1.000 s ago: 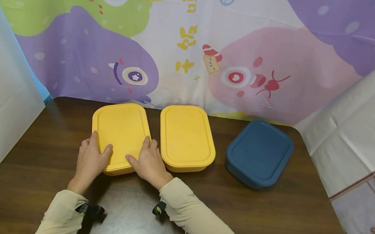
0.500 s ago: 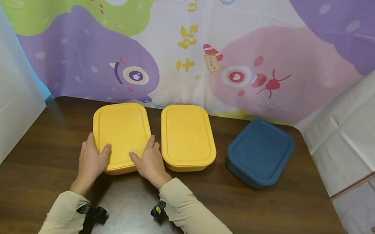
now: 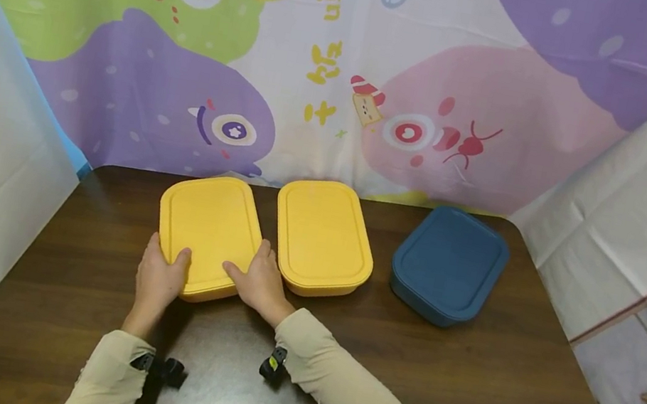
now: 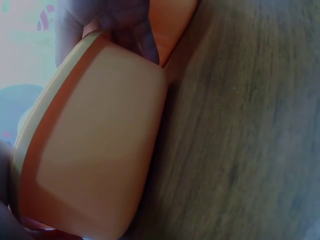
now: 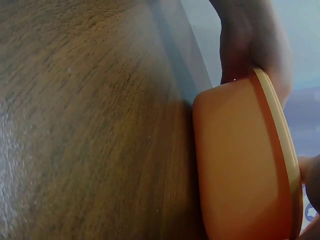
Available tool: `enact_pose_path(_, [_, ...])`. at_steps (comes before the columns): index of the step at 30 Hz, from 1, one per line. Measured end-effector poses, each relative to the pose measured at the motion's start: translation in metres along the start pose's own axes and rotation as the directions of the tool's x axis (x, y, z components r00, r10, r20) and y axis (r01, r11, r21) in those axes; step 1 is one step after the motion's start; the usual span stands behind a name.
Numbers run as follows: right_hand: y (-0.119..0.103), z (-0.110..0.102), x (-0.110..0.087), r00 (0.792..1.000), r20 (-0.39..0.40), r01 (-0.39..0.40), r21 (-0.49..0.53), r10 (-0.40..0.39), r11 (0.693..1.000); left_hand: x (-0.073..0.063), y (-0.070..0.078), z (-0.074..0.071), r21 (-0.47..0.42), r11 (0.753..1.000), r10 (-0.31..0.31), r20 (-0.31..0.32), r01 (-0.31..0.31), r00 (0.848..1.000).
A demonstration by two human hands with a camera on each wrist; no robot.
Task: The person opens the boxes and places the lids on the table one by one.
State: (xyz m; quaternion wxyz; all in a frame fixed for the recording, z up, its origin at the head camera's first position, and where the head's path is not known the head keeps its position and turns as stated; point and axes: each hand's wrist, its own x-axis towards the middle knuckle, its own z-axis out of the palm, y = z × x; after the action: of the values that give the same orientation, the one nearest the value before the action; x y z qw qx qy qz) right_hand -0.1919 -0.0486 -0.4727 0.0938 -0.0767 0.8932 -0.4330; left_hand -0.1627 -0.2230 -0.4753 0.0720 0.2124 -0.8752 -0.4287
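Observation:
A yellow lidded lunch box [image 3: 212, 226] sits at the left of the table, its lid on. My left hand [image 3: 158, 281] holds its near left corner, thumb on the lid and fingers along the side. On the opposite side my right hand [image 3: 265, 285] grips the box the same way, its thumb over the lid's edge. In the left wrist view, the right hand's fingers [image 4: 145, 42] reach down the box wall [image 4: 100, 130]. The right wrist view has the left hand [image 5: 255, 45] at the far end of the box [image 5: 240, 160]. Fingertips are partly hidden behind the sides.
A second yellow lunch box [image 3: 323, 238] stands close to the right of the held one. Farther right is a dark blue lunch box [image 3: 449, 264]. All are near the back edge of the brown wooden table [image 3: 459, 392], before a cartoon-print curtain [image 3: 313, 150].
Both hands keep their hold on the left yellow lunch box, which stays in place. The right fingers have slid slightly along its side; the left hand has shifted a little to the right.

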Motion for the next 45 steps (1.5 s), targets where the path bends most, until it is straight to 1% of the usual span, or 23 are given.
enact_pose_path(5, [-0.001, -0.001, 0.003, 1.000, 0.003, -0.005, 0.002, 0.005, 1.000, 0.001, 0.000, 0.002, -0.030, 0.999, 0.020, -0.046, -0.021, 0.999])
enact_pose_path(9, [-0.002, -0.001, 0.004, 1.000, -0.001, -0.021, 0.006, 0.021, 1.000, 0.002, 0.000, 0.003, -0.039, 0.999, 0.019, -0.060, -0.022, 0.998])
enact_pose_path(12, [-0.002, 0.000, 0.004, 0.999, -0.002, -0.037, 0.020, 0.037, 0.999, 0.001, -0.001, 0.003, -0.021, 0.999, 0.028, -0.064, -0.030, 0.998])
enact_pose_path(15, [-0.004, 0.000, 0.004, 0.999, -0.011, -0.037, 0.015, 0.037, 0.999, 0.000, -0.002, 0.002, 0.003, 0.999, 0.053, -0.067, -0.053, 0.996])
enact_pose_path(20, [-0.007, 0.001, 0.002, 0.999, 0.007, -0.048, 0.017, 0.048, 0.999, -0.002, -0.003, 0.001, 0.027, 0.997, 0.076, -0.072, -0.074, 0.994])
enact_pose_path(25, [-0.008, 0.000, 0.000, 0.998, 0.013, -0.068, 0.029, 0.067, 0.997, -0.002, -0.003, -0.002, 0.028, 0.997, 0.072, -0.077, -0.070, 0.994])
enact_pose_path(30, [-0.012, 0.001, -0.002, 0.998, 0.014, -0.057, 0.009, 0.057, 0.998, -0.001, -0.004, -0.006, 0.030, 0.998, 0.060, -0.089, -0.057, 0.994])
enact_pose_path(34, [-0.015, 0.001, -0.003, 0.998, 0.021, -0.054, 0.014, 0.054, 0.998, 0.002, -0.006, -0.010, 0.038, 0.998, 0.060, -0.096, -0.056, 0.994])
enact_pose_path(39, [-0.018, 0.003, -0.004, 0.998, 0.025, -0.055, 0.038, 0.054, 0.998, 0.006, -0.007, -0.017, 0.035, 0.998, 0.059, -0.090, -0.056, 0.994])
enact_pose_path(45, [-0.024, 0.004, -0.005, 0.998, 0.033, -0.049, 0.047, 0.047, 0.998, 0.011, -0.008, -0.028, 0.015, 0.999, 0.038, -0.065, -0.037, 0.997])
